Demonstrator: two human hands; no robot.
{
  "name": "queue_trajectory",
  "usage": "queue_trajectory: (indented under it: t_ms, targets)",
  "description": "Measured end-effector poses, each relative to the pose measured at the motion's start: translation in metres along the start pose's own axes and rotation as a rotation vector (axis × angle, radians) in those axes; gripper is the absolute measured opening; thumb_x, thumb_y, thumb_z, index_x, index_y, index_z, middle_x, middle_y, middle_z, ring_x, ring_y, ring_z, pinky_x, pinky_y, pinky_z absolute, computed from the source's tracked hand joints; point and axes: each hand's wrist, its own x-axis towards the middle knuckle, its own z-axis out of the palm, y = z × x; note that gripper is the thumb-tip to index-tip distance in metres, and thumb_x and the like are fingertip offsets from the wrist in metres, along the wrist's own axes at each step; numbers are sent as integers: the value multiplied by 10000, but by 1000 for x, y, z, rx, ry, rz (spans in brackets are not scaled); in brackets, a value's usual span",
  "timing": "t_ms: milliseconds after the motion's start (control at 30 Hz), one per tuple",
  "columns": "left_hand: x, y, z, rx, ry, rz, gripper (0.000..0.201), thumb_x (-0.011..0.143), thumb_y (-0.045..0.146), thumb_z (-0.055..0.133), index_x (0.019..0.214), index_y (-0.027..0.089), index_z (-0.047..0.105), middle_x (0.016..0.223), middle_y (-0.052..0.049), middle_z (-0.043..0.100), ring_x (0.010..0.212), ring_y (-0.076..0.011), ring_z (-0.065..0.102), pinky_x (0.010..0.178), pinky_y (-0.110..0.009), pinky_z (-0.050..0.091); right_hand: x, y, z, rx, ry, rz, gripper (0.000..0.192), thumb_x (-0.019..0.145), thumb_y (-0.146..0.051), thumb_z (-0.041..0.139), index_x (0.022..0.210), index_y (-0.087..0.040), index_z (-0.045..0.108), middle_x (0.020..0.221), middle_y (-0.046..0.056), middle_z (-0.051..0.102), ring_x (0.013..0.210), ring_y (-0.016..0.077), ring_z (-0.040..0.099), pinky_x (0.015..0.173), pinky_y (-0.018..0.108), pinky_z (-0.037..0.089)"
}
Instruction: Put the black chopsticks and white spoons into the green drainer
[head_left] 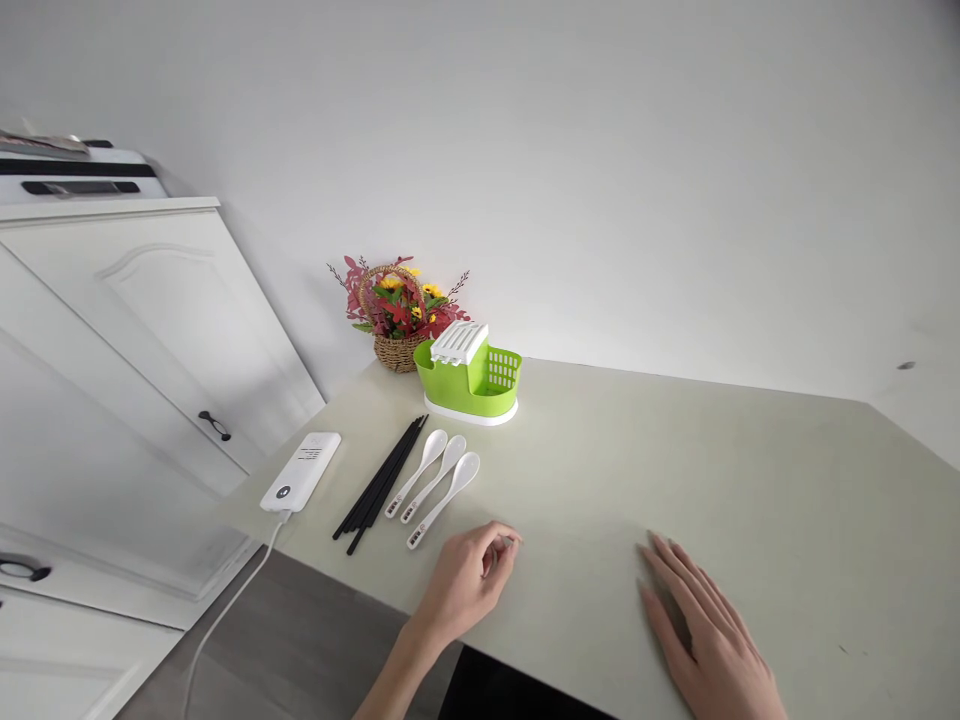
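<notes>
Spoons [452,456] lie near the left hand [469,582], fingers [492,532] curled in; right hand [712,645], fingers extended, rests farther off.

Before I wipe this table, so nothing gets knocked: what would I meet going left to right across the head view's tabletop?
White rectangular device, slim black chopsticks, three glossy white spoons, bare left hand, bare right hand.

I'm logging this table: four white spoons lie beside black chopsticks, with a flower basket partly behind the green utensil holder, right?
Only the count is wrong: the head view shows three white spoons beside the black chopsticks. The flower basket stands partly behind the green utensil holder.
</notes>
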Motion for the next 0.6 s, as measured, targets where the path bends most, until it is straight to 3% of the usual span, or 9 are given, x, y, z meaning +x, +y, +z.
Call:
queue_trajectory:
  t_ms: [267,600]
  targets:
    - [0,1,0,6,-18,-3,271,1046,393,438,1052,232,656,741,8,644,613,-127,515,583,-238,391,-1,-14,-6,20,29,39,569,1046,-512,359,1586,-334,394,1637,-36,396,1505,265,381,1190,538,422]
    - [0,1,-1,11,-22,-10,288,1047,407,429,1048,232,658,749,1,654,617,-132,521,591,-243,401,1,-2,-2,-7,26,-10,585,1024,-512,411,1582,-336,408,1628,-30,410,1480,286,423,1158,525,464]
